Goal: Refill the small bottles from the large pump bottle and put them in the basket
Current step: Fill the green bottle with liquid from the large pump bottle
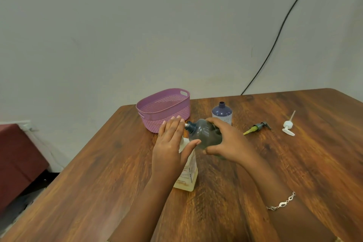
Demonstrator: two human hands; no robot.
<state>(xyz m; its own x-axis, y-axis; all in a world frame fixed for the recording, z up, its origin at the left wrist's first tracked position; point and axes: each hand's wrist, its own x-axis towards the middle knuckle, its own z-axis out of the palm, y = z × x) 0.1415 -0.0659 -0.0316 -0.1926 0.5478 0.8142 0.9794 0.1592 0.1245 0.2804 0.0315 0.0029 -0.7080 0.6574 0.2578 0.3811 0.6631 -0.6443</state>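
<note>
Two hands meet over the large pump bottle (pixel 188 175), which stands upright near the middle of the wooden table (pixel 94 182). We see the left hand (pixel 170 141) laid flat on the pump top, its four fingers straight and pressed together, the thumb spread out to the side. The right hand (pixel 227 140) grips the grey small bottle (pixel 204 133), fingers curled over its upper side and thumb beneath. This bottle is held off the table, tipped almost on its side, its open neck against the white nozzle of the pump.

Behind the hands stands the purple basket (pixel 167 122), close to the far edge of the table. Just right of it we note a second small bottle (pixel 222 113), upright and uncapped. Further right lie a dark pump head (pixel 259 126) with a yellow-green tube and a white pump head (pixel 287 126), well apart from the basket. We see a silver bracelet (pixel 281 203) on the right wrist.
</note>
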